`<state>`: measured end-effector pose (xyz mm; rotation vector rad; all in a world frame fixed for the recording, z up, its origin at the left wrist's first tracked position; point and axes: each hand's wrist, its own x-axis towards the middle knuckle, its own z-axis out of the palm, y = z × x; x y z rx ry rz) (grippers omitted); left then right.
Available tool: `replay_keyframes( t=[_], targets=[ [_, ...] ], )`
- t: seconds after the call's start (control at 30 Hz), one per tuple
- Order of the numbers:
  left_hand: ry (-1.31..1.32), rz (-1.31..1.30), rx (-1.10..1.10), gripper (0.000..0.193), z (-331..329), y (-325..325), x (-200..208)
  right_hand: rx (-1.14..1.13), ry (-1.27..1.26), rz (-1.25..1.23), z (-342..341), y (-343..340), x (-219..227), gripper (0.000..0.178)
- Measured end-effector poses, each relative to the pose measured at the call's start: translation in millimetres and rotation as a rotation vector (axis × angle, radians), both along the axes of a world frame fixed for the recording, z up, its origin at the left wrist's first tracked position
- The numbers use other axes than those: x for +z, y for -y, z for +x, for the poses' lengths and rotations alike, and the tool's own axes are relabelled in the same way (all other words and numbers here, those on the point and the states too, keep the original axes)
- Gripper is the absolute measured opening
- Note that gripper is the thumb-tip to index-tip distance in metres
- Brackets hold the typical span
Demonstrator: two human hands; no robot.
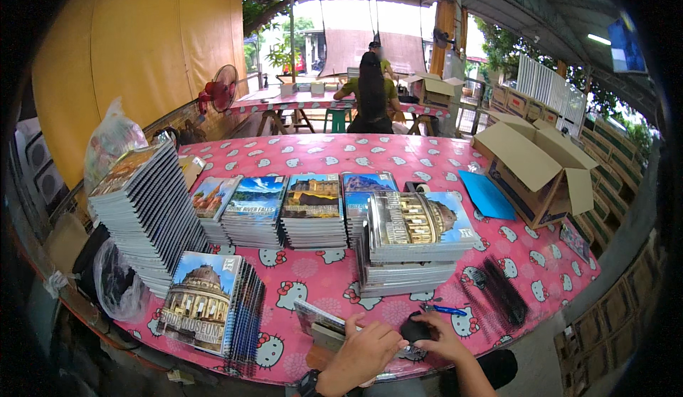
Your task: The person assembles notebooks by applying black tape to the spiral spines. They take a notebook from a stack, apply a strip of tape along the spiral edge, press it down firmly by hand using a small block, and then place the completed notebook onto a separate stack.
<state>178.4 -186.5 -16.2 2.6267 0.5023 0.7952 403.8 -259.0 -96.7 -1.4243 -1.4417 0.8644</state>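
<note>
Two hands meet at the near edge of the pink table (384, 156): the right hand (440, 334) closes its thumb and fingers around a small black lump (413, 331), while the left hand (375, 343) reaches across palm down, fingers fairly straight, their tips near the lump; I cannot tell whether it grips anything. A notebook (314, 318) lies just beside the left hand, partly covered. What the lump is I cannot make out, so the step looks to me like close two-handed handling of one small thing; the next move calls for a firm right grip and the left fingers kept clear or steadying. Just beyond lie a blue pen (449, 310) and a tangle of black wire coils (504, 290). A spiral notebook pile (199, 297) stands to the left, and a bigger stack (413, 230) sits ahead. Behind come shorter piles with scenic covers, a blue sheet (487, 194) and an open carton (530, 162). Farther off, a person (371, 94) sits at another table, with a red fan (224, 87) to the left.
</note>
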Motion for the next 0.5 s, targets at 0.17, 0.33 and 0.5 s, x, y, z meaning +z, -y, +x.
replay_keyframes(
  t=[0.17,0.33,0.5],
  targets=[
    [0.142,0.042,0.021,0.015,1,2,7,0.133,-0.831,-0.231,-18,38,-6,0.089],
    [0.106,0.078,0.022,0.016,3,1,3,0.268,-1.305,-0.075,-26,47,-52,0.091],
    [-0.015,0.134,0.091,0.02,1,1,3,0.154,-1.455,0.07,-46,10,-29,0.073]
  ],
)
